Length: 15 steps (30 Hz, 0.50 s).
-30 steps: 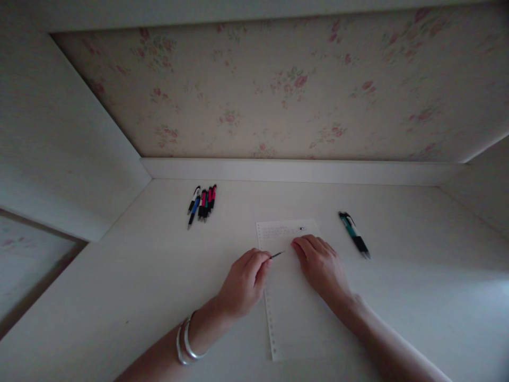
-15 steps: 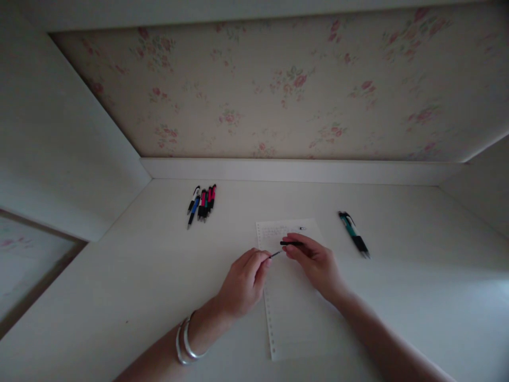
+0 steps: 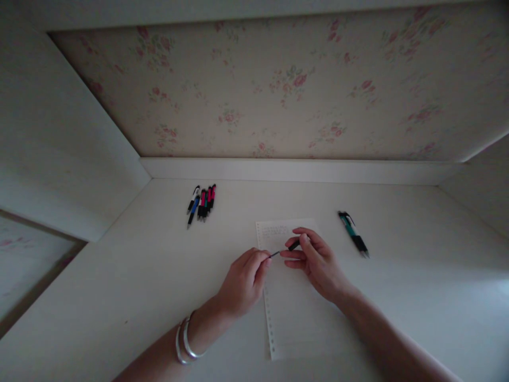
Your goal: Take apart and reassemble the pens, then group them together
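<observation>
Above a sheet of ruled, hole-edged paper (image 3: 294,318), my two hands are close together. My left hand (image 3: 244,281) is closed in a pinch on a thin pen refill (image 3: 274,254), whose tip points right. A black pen barrel (image 3: 294,245) sits between the thumb and fingers of my right hand (image 3: 320,265), tilted with its lower end towards the refill. The two parts are apart. Other fingers of my right hand are stretched out near the refill's tip. Most of the refill is hidden in my left hand.
Several pens (image 3: 204,204) with pink, blue, white and green barrels lie grouped at the back left of the white desk (image 3: 167,276). To the right lie green and black pens (image 3: 353,234) side by side. A floral panel (image 3: 254,95) rises behind.
My right hand has turned the black barrel from level to slanted and spread its lower fingers. The small metal piece on the paper is now hidden behind that hand. My left hand stays put.
</observation>
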Each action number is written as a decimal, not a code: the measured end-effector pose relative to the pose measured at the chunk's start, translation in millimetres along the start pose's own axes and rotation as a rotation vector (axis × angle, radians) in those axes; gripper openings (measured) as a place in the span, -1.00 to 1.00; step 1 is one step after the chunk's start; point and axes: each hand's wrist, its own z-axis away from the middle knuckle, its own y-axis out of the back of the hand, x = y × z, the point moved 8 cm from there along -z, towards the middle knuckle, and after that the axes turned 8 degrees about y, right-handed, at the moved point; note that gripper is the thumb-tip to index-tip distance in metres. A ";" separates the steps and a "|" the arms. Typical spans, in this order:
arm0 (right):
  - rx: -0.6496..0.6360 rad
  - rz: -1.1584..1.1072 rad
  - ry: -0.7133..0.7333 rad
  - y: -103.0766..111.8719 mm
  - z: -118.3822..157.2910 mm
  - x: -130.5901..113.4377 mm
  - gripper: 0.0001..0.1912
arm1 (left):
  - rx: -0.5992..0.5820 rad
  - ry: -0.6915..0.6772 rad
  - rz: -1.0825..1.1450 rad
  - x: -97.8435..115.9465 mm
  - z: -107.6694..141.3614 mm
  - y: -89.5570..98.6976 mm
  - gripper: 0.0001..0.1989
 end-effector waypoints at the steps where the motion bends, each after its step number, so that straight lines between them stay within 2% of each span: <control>1: 0.002 -0.017 -0.015 -1.3 0.3 -0.3 -0.66 | 0.001 -0.001 -0.002 0.1 0.1 0.0 -0.87; 5: -0.007 -0.085 0.012 -7.4 0.8 -6.4 -0.64 | -0.007 0.007 -0.009 -0.6 0.5 -0.7 -0.87; 10: 0.023 -0.120 0.050 -7.9 1.8 -9.6 -0.48 | -0.032 0.004 -0.006 0.5 0.7 -2.5 -0.86; 15: 0.057 -0.184 0.084 -9.1 2.9 -9.7 -0.81 | -0.046 -0.028 -0.011 4.2 1.3 -5.6 -0.86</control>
